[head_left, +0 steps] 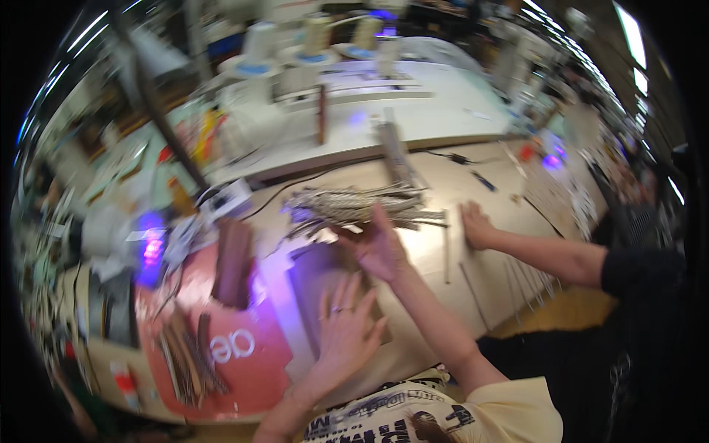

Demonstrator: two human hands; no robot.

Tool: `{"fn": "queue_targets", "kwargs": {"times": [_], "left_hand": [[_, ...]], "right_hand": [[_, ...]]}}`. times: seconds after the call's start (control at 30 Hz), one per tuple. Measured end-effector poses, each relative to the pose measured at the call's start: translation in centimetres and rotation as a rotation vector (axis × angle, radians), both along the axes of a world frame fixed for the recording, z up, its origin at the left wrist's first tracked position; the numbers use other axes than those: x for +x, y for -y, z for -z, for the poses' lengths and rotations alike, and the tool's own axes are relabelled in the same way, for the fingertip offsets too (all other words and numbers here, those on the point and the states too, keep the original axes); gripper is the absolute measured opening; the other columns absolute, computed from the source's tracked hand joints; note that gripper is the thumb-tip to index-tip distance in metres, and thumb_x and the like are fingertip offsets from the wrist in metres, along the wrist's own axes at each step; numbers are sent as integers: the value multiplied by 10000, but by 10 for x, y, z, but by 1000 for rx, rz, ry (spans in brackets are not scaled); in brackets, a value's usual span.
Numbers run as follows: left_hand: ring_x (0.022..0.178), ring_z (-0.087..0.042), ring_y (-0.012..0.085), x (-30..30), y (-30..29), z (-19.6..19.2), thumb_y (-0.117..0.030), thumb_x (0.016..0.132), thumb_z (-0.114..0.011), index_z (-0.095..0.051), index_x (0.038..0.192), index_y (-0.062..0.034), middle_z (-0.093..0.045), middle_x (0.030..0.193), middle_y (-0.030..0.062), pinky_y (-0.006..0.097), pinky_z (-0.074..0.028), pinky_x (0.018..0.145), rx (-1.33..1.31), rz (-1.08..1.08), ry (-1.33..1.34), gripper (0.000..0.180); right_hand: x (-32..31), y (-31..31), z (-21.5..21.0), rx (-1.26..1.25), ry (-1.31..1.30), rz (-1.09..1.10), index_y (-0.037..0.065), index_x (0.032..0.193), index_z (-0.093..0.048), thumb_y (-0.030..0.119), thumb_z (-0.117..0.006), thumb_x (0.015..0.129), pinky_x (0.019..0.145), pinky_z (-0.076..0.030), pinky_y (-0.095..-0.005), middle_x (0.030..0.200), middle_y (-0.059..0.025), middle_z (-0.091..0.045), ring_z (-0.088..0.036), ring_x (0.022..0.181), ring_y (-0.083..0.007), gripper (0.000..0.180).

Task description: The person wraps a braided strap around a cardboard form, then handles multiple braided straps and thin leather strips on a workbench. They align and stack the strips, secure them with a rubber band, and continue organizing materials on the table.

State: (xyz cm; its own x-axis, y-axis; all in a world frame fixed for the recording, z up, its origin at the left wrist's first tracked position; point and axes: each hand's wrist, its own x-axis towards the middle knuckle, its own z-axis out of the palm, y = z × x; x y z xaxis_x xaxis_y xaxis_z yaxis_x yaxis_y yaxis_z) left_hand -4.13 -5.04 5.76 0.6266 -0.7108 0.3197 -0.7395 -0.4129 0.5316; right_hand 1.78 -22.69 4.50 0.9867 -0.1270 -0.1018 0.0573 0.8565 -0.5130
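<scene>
My left hand (pixel 347 325) lies palm down with fingers spread on a flat greyish-brown sheet (pixel 314 269), a ring on one finger. My right hand (pixel 380 251) is just above the sheet's far right corner, fingers stretched toward the left and one pointing up. It is nearest to a loose bundle of thin, pale patterned strips (pixel 354 203); whether it touches them is blurred. Nothing shows in its grasp. Under the sheet's left side runs a lighter, stepped edge.
A co-worker's hand (pixel 478 225) rests on the table at right. Left of the sheet, a red glossy mat (pixel 258 369) bears a brown folded piece (pixel 233 262) and several narrow strips (pixel 188 358). Behind stands a white machine table (pixel 443 96) with thread cones (pixel 317 37). Thin rods (pixel 517 288) lie near the right edge.
</scene>
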Motion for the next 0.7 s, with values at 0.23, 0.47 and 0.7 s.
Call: {"fn": "queue_targets", "kwargs": {"times": [0.23,0.47,0.7], "left_hand": [[1409,-360,360,1,0,10,-344,866,-690,-639,1234,-58,-565,1357,156,573,-144,1186,56,10,-40,469],[1318,-419,413,2,2,10,-330,837,-682,-661,1077,50,-586,1268,209,597,-150,1179,77,14,-35,450],[1314,-417,422,1,1,7,-305,819,-686,-664,1051,61,-588,1249,229,599,-148,1179,88,23,-52,434]], "right_hand": [[-24,11,23,129,68,81,112,1382,-490,313,-586,1004,961,-552,-361,1311,-102,-599,-606,1182,-257,438],[-40,-23,27,32,106,-11,134,1448,-424,361,-590,998,938,-551,-335,1284,-96,-617,-654,1100,-219,530],[-39,-29,30,-187,63,-21,162,1551,-288,326,-598,995,956,-525,-328,1338,-93,-582,-627,1145,-204,658]]}}
